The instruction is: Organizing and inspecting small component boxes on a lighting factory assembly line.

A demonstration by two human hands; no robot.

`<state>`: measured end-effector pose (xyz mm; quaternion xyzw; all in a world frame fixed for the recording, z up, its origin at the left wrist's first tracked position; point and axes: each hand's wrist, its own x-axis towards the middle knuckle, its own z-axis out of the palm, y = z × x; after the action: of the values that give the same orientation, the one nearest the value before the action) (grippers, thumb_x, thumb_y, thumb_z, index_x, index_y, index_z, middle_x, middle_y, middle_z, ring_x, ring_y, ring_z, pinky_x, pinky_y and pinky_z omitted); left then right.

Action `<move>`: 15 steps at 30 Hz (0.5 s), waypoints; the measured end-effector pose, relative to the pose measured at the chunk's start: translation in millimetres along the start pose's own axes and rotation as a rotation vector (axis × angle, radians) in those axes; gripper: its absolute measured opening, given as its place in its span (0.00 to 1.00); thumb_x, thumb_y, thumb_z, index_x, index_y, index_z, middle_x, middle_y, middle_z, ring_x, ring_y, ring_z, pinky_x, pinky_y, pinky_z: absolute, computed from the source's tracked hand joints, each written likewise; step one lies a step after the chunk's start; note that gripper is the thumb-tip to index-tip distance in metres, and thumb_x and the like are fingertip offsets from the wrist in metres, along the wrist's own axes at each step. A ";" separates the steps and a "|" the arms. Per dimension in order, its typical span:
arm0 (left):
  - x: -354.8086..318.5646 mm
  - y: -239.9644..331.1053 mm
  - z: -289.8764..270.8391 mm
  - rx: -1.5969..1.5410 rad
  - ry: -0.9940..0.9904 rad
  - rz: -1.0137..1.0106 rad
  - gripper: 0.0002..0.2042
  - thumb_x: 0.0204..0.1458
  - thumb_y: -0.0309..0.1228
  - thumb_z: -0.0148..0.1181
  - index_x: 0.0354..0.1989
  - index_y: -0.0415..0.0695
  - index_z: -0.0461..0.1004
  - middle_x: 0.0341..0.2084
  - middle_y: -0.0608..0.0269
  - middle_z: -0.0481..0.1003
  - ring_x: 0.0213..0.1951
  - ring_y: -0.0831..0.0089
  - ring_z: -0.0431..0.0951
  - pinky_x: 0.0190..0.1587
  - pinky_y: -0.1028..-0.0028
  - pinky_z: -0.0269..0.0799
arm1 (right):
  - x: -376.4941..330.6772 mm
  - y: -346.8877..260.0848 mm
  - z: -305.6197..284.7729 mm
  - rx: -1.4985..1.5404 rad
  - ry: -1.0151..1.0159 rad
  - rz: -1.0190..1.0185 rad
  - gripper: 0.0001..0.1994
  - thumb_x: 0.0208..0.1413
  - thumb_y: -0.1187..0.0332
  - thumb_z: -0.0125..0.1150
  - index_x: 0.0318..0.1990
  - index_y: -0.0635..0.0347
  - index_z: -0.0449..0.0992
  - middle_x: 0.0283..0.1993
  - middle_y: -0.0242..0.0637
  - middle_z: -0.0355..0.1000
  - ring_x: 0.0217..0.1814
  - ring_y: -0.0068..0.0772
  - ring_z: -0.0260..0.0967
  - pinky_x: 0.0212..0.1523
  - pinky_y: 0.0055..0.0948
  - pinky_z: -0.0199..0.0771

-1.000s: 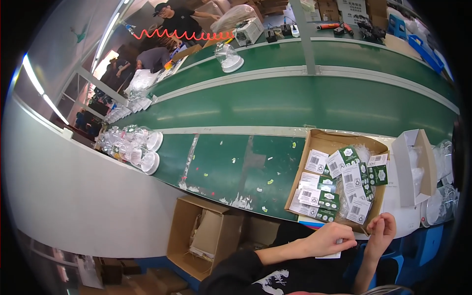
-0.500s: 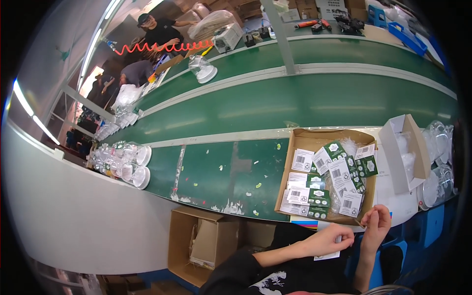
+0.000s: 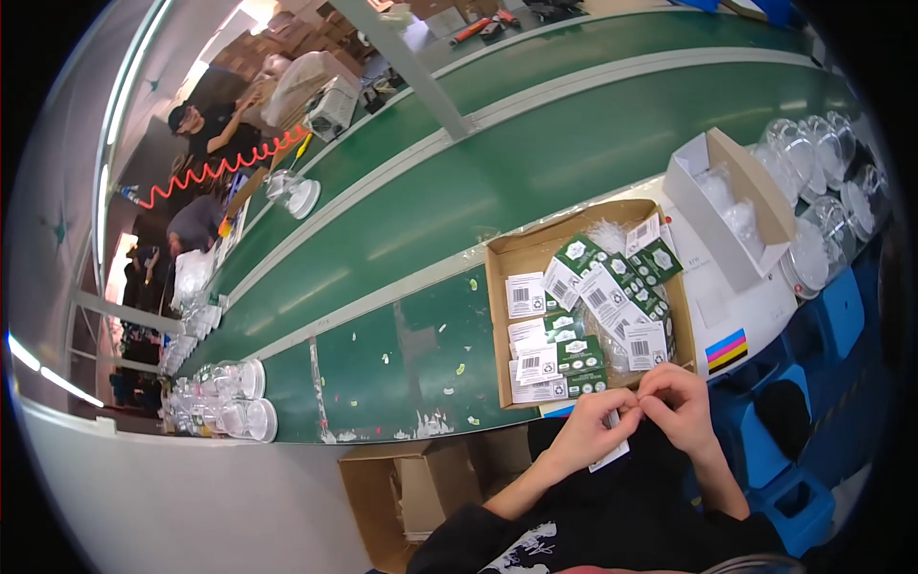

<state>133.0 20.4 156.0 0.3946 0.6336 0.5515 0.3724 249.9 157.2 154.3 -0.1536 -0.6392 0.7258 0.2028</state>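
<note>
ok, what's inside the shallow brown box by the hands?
The brown box holds a loose pile of small green and white packets, barcode labels up. Its floor beneath the pile is mostly covered.

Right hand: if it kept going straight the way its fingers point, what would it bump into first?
Probably the left hand. The right hand points leftward at it, and both already pinch the same small white card between them. Depth is hard to judge.

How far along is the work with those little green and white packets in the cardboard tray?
Done: nothing clearly finished shows. In hand: the left hand and right hand meet over one small white packet, just below the cardboard tray. Left: the tray holds many loose green and white packets, and stacks of clear plastic lids sit beside the white box.
</note>
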 end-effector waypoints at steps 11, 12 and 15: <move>1.3 2.1 -17.2 -0.542 0.308 -0.022 0.09 0.65 0.27 0.42 0.46 0.39 0.68 0.17 0.74 0.60 0.17 0.86 0.56 0.19 0.82 0.52 | -1.9 -15.5 24.3 0.284 -0.024 0.159 0.05 0.55 0.81 0.61 0.39 0.69 0.76 0.36 0.38 0.77 0.34 0.23 0.75 0.36 0.20 0.76; 2.6 3.3 -19.8 -0.647 0.315 0.014 0.09 0.66 0.29 0.42 0.46 0.38 0.67 0.16 0.73 0.57 0.17 0.86 0.54 0.18 0.82 0.50 | 1.3 -16.2 30.9 0.296 -0.053 0.140 0.05 0.55 0.81 0.61 0.39 0.70 0.76 0.36 0.38 0.77 0.35 0.23 0.75 0.37 0.20 0.76; 3.4 -2.4 -18.1 -0.745 0.309 0.080 0.09 0.66 0.30 0.42 0.45 0.38 0.67 0.16 0.73 0.56 0.17 0.85 0.54 0.19 0.82 0.50 | 4.7 -19.7 45.7 0.282 -0.124 0.058 0.05 0.54 0.82 0.61 0.38 0.71 0.77 0.37 0.38 0.77 0.37 0.22 0.76 0.39 0.19 0.76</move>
<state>115.0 15.9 155.5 0.1694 0.4233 0.8101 0.3685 225.7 121.9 180.2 -0.0970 -0.5377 0.8219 0.1612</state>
